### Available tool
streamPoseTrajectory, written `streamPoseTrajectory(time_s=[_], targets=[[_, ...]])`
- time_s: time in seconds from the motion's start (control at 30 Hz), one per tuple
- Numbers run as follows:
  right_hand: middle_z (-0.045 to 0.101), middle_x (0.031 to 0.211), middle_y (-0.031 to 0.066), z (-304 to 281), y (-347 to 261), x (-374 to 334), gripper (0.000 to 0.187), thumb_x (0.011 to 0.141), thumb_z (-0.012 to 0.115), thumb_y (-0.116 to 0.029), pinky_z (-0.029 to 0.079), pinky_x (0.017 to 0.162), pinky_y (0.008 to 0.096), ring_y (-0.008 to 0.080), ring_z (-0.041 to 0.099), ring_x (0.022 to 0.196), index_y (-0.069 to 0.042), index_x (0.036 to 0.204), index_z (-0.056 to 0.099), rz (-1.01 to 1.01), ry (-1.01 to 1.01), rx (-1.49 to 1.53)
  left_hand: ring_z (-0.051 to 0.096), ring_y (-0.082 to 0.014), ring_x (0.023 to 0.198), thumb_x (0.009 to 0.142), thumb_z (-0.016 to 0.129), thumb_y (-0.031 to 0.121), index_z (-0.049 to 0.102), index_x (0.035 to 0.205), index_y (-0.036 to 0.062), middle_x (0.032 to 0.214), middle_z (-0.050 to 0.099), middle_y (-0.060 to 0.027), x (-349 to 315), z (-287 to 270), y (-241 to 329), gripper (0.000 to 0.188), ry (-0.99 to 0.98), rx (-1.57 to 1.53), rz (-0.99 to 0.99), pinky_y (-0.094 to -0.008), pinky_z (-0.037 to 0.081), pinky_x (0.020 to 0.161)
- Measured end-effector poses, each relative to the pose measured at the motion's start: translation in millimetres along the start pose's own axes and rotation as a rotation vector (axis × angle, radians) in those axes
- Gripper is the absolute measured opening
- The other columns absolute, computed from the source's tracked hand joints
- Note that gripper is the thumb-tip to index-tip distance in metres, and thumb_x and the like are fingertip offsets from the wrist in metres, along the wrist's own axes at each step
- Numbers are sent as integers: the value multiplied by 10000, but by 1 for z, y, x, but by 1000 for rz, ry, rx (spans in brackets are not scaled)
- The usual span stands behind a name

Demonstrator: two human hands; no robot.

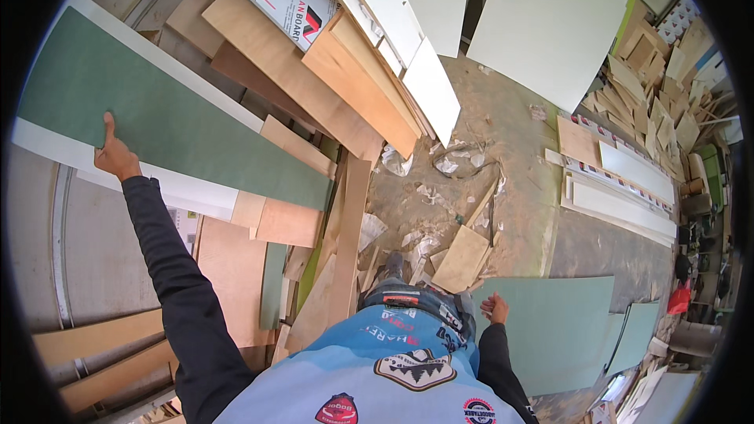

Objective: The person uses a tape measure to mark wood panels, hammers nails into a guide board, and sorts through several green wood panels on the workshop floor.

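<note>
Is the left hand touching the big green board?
Touching. The head view shows the left hand gripping the lower edge of the long green board, thumb lying on its face.

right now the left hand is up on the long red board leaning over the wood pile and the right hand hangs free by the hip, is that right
Not quite: the board is green, not red. The head view shows the left hand raised against the long green board, which leans over the wood pile. The right hand does hang free by the hip.
</note>
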State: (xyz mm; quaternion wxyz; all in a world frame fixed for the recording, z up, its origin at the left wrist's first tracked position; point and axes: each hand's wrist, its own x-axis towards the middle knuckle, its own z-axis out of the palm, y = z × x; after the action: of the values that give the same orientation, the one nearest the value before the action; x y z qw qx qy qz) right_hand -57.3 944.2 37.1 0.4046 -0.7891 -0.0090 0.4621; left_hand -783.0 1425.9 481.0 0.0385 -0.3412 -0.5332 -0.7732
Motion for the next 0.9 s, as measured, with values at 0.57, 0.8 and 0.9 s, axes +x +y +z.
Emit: streamPoseTrajectory(time_s=[0.57, 0.8, 0.9], targets=[[643, 710, 110, 35, 17, 7, 425, 889, 538, -419, 443, 465, 289, 182, 619, 575, 1, 902, 608, -84, -53, -24, 650, -313, 894, 672, 849, 302, 595, 1025, -77, 1002, 662, -195, 50, -30, -95, 577, 110, 621, 64, -384, 513, 803], [640, 702, 102, 36, 18, -5, 365, 898, 565, -355, 463, 477, 287, 174, 617, 563, 7, 875, 608, -75, 6, -99, 504, -451, 1102, 725, 731, 408, 444, 1217, -86, 1187, 530, -262, 52, -74, -174, 754, -24, 1331, 127, -526, 437, 910], [645, 702, 98, 25, 33, -7, 332, 898, 576, -325, 469, 483, 283, 166, 619, 576, 2, 858, 618, -78, 52, -161, 442, -495, 1167, 730, 648, 509, 407, 1311, -58, 1275, 467, -305, -14, -74, -223, 846, -283, 1395, 160, -553, 382, 970]])
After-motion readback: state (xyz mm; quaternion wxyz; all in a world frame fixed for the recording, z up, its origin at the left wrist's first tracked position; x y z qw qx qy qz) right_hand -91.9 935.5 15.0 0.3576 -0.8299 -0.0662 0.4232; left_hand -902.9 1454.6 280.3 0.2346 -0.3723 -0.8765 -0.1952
